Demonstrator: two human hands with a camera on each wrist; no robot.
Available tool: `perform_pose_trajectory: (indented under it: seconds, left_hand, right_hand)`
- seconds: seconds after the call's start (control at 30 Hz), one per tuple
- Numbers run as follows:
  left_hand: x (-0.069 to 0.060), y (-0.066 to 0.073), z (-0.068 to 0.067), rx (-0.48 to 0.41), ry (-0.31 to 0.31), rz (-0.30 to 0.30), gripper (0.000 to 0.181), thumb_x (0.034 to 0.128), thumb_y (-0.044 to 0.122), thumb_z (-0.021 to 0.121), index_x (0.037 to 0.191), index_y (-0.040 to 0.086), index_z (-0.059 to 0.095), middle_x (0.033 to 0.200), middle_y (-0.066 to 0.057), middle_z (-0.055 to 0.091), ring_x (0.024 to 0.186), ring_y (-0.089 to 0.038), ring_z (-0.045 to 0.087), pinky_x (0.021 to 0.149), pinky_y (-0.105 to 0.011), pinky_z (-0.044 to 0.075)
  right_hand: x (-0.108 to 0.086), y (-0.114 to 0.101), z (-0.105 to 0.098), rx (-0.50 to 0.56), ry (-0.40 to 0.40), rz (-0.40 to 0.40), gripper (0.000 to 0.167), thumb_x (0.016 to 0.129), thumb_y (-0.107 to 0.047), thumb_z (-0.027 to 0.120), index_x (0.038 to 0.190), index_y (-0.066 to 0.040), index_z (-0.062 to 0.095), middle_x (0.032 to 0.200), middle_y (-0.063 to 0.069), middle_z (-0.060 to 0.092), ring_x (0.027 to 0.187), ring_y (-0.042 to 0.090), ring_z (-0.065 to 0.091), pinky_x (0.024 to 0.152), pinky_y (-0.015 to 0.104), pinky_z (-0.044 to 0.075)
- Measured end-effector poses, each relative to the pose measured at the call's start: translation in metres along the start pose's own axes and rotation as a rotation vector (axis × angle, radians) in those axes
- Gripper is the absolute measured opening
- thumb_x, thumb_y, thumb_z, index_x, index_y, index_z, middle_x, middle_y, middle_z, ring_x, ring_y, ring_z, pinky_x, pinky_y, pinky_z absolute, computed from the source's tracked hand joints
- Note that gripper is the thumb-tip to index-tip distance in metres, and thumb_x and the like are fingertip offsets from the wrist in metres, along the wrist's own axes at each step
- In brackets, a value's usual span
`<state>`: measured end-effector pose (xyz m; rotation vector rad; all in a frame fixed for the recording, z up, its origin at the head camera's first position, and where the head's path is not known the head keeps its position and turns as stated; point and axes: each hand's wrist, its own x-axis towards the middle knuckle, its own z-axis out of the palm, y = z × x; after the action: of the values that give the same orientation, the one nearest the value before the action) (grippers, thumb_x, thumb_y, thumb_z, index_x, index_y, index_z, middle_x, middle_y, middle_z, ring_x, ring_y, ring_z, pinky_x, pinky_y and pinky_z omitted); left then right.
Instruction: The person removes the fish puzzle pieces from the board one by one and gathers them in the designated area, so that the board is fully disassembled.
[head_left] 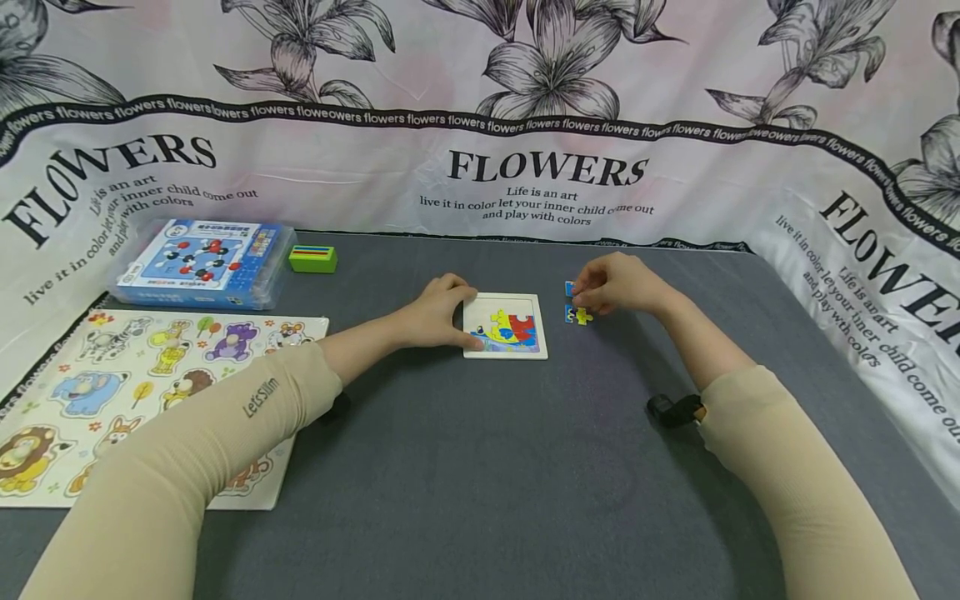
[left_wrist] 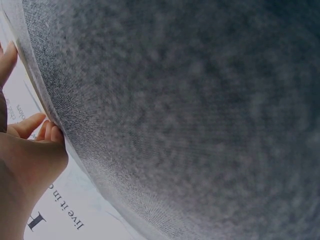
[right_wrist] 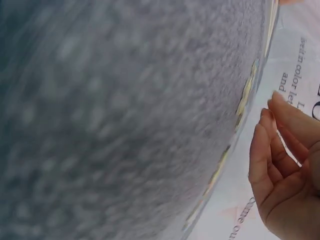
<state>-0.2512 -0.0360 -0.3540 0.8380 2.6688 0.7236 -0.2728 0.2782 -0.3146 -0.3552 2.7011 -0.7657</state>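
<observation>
A small white-framed jigsaw tray (head_left: 506, 354) lies on the grey table, partly filled with red, yellow and blue pieces. My left hand (head_left: 435, 315) grips its left side, thumb at the lower edge and fingers at the upper corner. To the tray's right lie several loose pieces, among them a yellow jigsaw piece (head_left: 582, 317). Over these my right hand (head_left: 621, 283) hovers with thumb and fingertips brought together. In the right wrist view, those fingertips (right_wrist: 276, 97) show above the pieces; whether they pinch a piece is hidden.
At left lies a large animal puzzle board (head_left: 142, 350). Behind it stands a clear plastic case with a blue label (head_left: 206, 258), and next to that a small green block (head_left: 313, 259). A printed flower cloth (head_left: 360, 183) hangs along the back and sides.
</observation>
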Motion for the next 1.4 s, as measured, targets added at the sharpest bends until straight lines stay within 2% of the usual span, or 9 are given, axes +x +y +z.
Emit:
perform_pose_trajectory:
  seconds: [0.2,0.37,0.63,0.8,0.93,1.4]
  left_hand:
    - [0.000,0.000,-0.001,0.011,0.003,-0.012,0.088,0.0797,0.042,0.080,0.148,0.002,0.042,0.149,-0.017,0.038,0.137,-0.033,0.035,0.114,-0.047,0.036]
    - [0.000,0.001,-0.002,0.011,-0.002,-0.010,0.089,0.0797,0.042,0.080,0.148,0.001,0.041,0.149,-0.017,0.038,0.137,-0.033,0.035,0.115,-0.047,0.036]
    - [0.000,0.001,-0.002,0.005,-0.005,0.003,0.088,0.0803,0.042,0.080,0.147,0.000,0.042,0.148,-0.018,0.038,0.136,-0.035,0.035,0.114,-0.048,0.035]
    - [0.001,0.001,-0.002,-0.003,-0.007,0.012,0.086,0.0809,0.041,0.080,0.147,0.000,0.042,0.148,-0.019,0.038,0.136,-0.035,0.035,0.114,-0.049,0.035]
    - [0.002,0.000,0.000,-0.002,-0.009,0.017,0.086,0.0813,0.041,0.079,0.147,0.000,0.042,0.148,-0.018,0.038,0.136,-0.035,0.035,0.115,-0.049,0.035]
    - [0.002,-0.002,-0.002,-0.002,-0.020,0.025,0.087,0.0819,0.042,0.079,0.148,0.000,0.041,0.148,-0.019,0.037,0.135,-0.035,0.035,0.113,-0.049,0.035]
  right_hand:
    - [0.003,-0.021,0.004,0.005,-0.011,-0.057,0.017,0.090,-0.021,0.071,0.104,-0.010,0.071,0.085,0.010,0.071,0.073,0.019,0.066,0.071,0.031,0.057]
    - [0.007,-0.041,0.015,0.003,-0.073,-0.071,0.021,0.090,-0.020,0.071,0.108,-0.009,0.070,0.091,0.008,0.068,0.077,0.019,0.064,0.075,0.034,0.057]
    - [0.014,-0.066,0.030,0.034,-0.162,-0.113,0.023,0.089,-0.015,0.071,0.111,-0.009,0.068,0.092,0.007,0.064,0.082,0.019,0.065,0.078,0.032,0.059]
    - [0.019,-0.071,0.039,0.006,-0.225,-0.130,0.023,0.090,-0.013,0.070,0.113,-0.008,0.066,0.100,0.010,0.068,0.084,0.018,0.067,0.076,0.029,0.059]
    - [0.021,-0.071,0.045,-0.010,-0.240,-0.125,0.026,0.090,-0.012,0.071,0.115,-0.007,0.064,0.104,0.011,0.068,0.082,0.017,0.066,0.074,0.027,0.057]
    - [0.021,-0.071,0.053,-0.070,-0.191,-0.164,0.033,0.088,-0.012,0.073,0.119,-0.008,0.061,0.102,0.011,0.068,0.085,0.020,0.066,0.072,0.027,0.052]
